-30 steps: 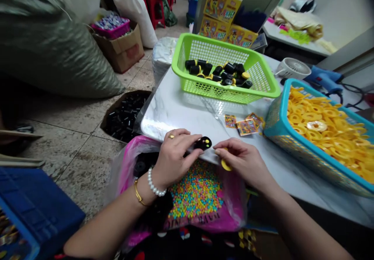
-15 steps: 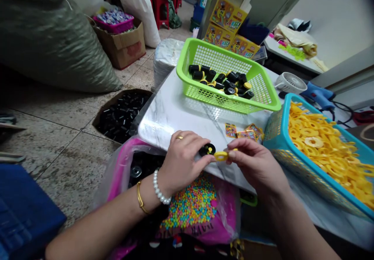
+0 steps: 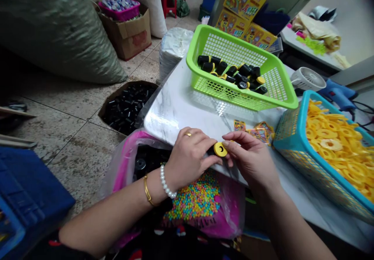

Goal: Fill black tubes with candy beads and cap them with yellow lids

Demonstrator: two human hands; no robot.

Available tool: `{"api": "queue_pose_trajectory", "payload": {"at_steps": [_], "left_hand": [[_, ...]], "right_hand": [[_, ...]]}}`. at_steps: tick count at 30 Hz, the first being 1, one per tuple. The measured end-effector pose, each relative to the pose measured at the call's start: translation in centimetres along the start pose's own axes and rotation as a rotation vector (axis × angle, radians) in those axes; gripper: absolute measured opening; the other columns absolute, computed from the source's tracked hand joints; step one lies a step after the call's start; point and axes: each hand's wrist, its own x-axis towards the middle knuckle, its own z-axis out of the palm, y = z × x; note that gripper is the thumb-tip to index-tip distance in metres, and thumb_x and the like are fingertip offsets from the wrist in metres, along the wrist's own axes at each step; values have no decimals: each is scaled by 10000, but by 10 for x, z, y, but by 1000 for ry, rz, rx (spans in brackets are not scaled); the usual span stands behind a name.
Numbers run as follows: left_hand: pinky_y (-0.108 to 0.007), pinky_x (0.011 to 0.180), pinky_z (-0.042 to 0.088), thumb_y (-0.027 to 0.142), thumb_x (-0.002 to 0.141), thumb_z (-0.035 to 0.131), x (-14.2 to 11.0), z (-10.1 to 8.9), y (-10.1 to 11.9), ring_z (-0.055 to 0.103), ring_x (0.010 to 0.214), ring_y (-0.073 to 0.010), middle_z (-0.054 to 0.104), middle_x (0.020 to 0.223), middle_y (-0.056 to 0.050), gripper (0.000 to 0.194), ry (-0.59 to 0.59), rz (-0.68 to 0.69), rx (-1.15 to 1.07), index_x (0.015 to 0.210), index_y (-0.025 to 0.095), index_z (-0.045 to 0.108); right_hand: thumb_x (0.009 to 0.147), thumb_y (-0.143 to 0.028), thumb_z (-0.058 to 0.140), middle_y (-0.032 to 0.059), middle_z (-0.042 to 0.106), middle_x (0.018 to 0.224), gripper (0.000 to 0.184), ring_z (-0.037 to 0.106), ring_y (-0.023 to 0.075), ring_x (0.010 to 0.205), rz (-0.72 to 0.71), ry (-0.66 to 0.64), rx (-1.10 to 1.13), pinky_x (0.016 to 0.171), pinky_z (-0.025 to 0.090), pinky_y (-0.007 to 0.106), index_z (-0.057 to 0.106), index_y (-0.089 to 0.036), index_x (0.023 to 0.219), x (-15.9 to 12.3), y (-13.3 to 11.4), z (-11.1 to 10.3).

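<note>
Blue plastic walls a crate (image 3: 37,182) at far left, and black tubes (image 3: 128,106) fill an open container on the floor. Farther right, a pink basin (image 3: 232,209) holds many-coloured beads (image 3: 195,201) beneath the left hand (image 3: 189,155), which grips a black cylinder (image 3: 210,151) near the worktop's (image 3: 181,108) edge. Against its end sits a yellow ring (image 3: 216,150), pinched by the right hand (image 3: 248,155). Behind, a green basket (image 3: 193,50) contains black-and-yellow pieces (image 3: 221,67); printed packets (image 3: 257,134) lie just left of a turquoise basket (image 3: 299,114) heaped with yellow rings (image 3: 327,133).
</note>
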Motion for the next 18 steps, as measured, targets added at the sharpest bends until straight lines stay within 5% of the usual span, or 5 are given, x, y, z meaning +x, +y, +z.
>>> {"api": "queue_pose_trajectory", "payload": {"at_steps": [4, 7, 14, 18], "left_hand": [[-401, 929, 413, 426, 802, 713, 1, -1, 4, 619, 989, -215, 701, 1031, -67, 490, 75, -1, -90, 1202, 176, 582], [-365, 902, 421, 395, 840, 685, 0, 0, 7, 641, 927, -178, 713, 966, -37, 324, 128, 10, -108, 1090, 192, 646], [-336, 871, 403, 352, 892, 629, -1, 5, 7, 662, 923, -158, 731, 1008, -20, 244, 86, 11, -62, 1066, 182, 640], [-351, 865, 399, 338, 872, 643, 0, 6, 9, 660, 905, -171, 729, 1015, -32, 331, 77, 10, -89, 1155, 172, 603]], "right_hand": [[751, -317, 758, -18, 641, 614, 208, 552, 78, 441, -38, 42, -79, 422, 449, 183, 653, -183, 871, -4, -3, 4], [765, -325, 743, -21, 625, 616, 201, 552, 80, 461, -64, 36, -106, 455, 472, 195, 647, -181, 869, -5, -3, 5], [761, -338, 734, -10, 573, 851, 325, 534, 72, 599, -56, -52, -175, 510, 467, 174, 565, -218, 1012, -6, -3, 3], [804, -361, 691, -26, 531, 809, 306, 511, 73, 606, -68, -72, -233, 511, 448, 170, 524, -215, 1013, -8, -4, 5]]}}
